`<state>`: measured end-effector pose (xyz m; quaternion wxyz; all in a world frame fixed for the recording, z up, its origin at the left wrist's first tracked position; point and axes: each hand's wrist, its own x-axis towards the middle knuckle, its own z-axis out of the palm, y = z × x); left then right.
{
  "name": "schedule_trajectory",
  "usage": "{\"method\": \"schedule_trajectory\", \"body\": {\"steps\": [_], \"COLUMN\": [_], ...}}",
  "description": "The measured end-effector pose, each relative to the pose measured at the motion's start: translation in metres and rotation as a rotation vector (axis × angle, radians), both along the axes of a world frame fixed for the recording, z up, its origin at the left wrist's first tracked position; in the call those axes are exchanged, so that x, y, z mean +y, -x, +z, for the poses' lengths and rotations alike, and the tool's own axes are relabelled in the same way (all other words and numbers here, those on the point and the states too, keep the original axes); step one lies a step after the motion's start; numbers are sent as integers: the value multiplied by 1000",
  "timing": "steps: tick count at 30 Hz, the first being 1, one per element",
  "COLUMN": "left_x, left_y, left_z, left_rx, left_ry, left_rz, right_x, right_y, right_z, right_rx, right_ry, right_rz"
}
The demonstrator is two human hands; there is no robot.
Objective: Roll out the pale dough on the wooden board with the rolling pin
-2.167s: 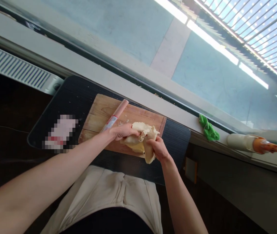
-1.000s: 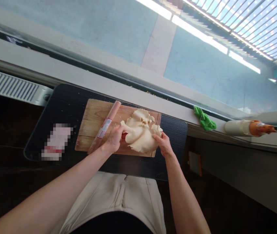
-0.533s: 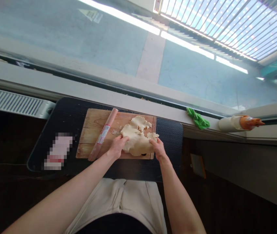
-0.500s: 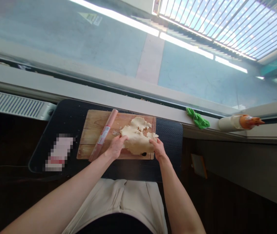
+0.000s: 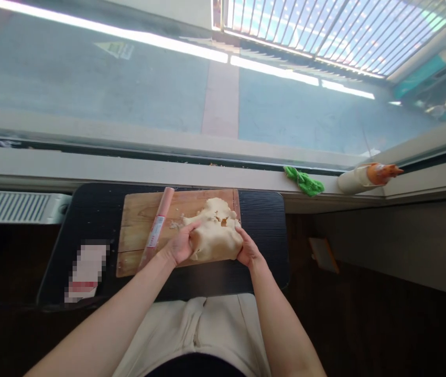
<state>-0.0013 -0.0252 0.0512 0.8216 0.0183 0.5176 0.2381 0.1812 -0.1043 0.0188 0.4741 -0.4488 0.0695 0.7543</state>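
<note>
a label wraps the pinkish roll (image 5: 159, 222), white with red bands and some small red marks, but the print is too small to read. a blurred packet (image 5: 87, 272) on the dark table (image 5: 262, 225), at the left, carries a red stripe; any wording is lost in the pixelation. beyond the window, a sign (image 5: 113, 50) shows a pale triangle, its writing unreadable.

the dough sheet (image 5: 218, 242) is on the right part of the wooden cutting board (image 5: 140, 209), between the two hands. its narrower, ragged lobe points away from the person, toward the window, while the wider, lumpy side faces the person; no clear long axis shows. torn holes open toward its far right. the roll's long axis slants across the board, far end leaning right, near end by the left forearm.

the left hand (image 5: 181, 248) grips the dough's left edge, thumb on top; the right hand (image 5: 248, 250) grips its right edge likewise. how the fingers beneath are placed cannot be told.

on the windowsill (image 5: 246, 180) a green cloth (image 5: 304, 180) lies near a cream bottle (image 5: 358, 179) with an orange top.
</note>
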Motion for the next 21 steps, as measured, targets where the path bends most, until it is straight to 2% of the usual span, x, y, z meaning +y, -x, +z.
{"method": "schedule_trajectory", "body": {"steps": [3, 6, 9, 11, 16, 18, 21], "left_x": [6, 5, -2, -6, -9, -8, -9], "left_y": [6, 15, 25, 35, 62, 68, 70], "left_z": [37, 82, 121, 140, 163, 169, 175], "left_rx": [38, 52, 29, 34, 135, 96, 5], "left_ry": [-166, -356, -382, -361, -362, -397, -385], "left_rz": [-38, -66, -104, -93, 29, 66, 54], "right_x": [1, 9, 26, 41, 57, 54, 46], "right_y": [7, 22, 43, 55, 59, 53, 49], "right_z": [11, 19, 32, 50, 118, 142, 166], "right_rx": [129, 191, 186, 183, 142, 71, -104], "right_ry": [-107, -103, -109, -219, -531, -615, -680], "right_rz": [-24, 16, 42, 66, 147, 235, 344]}}
